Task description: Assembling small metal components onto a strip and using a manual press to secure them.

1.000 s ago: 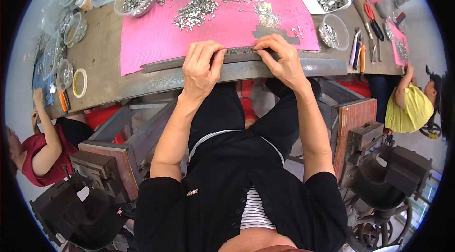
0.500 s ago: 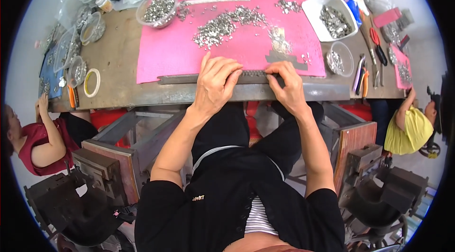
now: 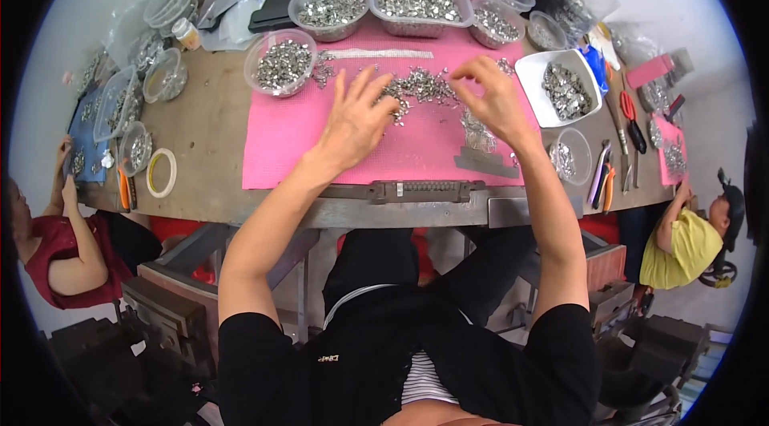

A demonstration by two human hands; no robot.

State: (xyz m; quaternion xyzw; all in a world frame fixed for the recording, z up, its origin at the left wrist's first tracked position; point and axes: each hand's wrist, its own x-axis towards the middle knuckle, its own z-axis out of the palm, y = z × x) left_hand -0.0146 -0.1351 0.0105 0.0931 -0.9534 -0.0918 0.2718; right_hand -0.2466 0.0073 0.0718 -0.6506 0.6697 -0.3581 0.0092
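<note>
My left hand (image 3: 358, 123) is over the loose pile of small shiny metal pieces (image 3: 424, 86) on the pink mat (image 3: 296, 141). Its fingers are spread, the tips at the pile's left part. On the pile's right side hovers my right hand (image 3: 495, 101), thumb and fingers bent together in a pinch; whatever is between the tips is too small to make out. A dark metal bar with a row of small notches or pieces along its middle (image 3: 420, 191) lies along the table's front edge, untouched by either hand. Grey tape strips (image 3: 486, 163) stick to the mat beside a small wire-like bundle (image 3: 478, 133).
Clear tubs of metal pieces (image 3: 280, 64) line the mat's far side; a white tray (image 3: 525, 89) stands right. Pliers (image 3: 601, 177), red-handled cutters (image 3: 631, 117) and a tape roll (image 3: 162, 173) lie on the table (image 3: 204, 113). Other people sit at both sides.
Both hands have let go of the notched bar and moved forward to the loose metal pieces. The bar stays at the front edge. My view has tilted up, so the table sits lower.
</note>
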